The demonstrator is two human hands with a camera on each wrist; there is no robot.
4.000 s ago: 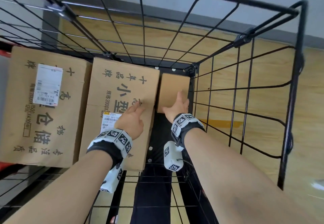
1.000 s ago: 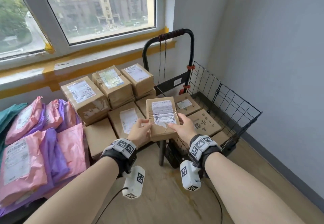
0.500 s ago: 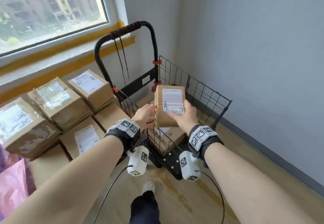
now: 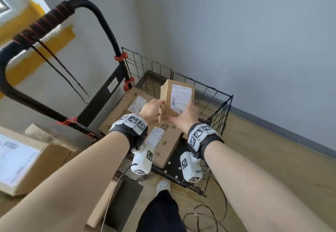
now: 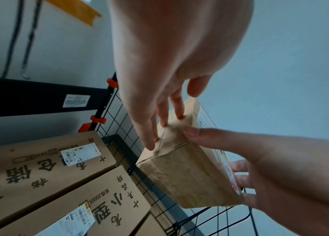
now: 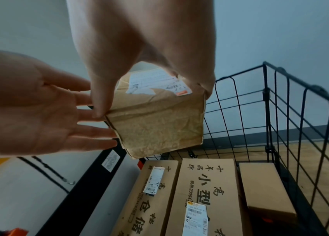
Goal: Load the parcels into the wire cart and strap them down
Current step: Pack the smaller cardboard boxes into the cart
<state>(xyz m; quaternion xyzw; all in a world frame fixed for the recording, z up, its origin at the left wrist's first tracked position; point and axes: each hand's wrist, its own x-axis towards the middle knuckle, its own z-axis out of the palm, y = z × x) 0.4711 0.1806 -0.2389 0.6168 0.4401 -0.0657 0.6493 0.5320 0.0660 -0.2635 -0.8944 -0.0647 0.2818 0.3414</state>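
Note:
A small brown parcel with a white label hangs over the far part of the black wire cart. My right hand grips it, thumb on one edge and fingers round the other side. My left hand lies flat against the parcel's left side with straight fingers. Below the parcel, two long printed boxes lie side by side on the cart floor. A small plain box sits along the right wire wall.
The cart's black handle arches at the left, with thin black straps hanging from it. More labelled parcels are stacked at the lower left. A cable loops on the wooden floor near my foot. Grey walls close the corner.
Both hands carried the small parcel from the stack by the window to above the cart, and it now hangs further in and lower over the boxes.

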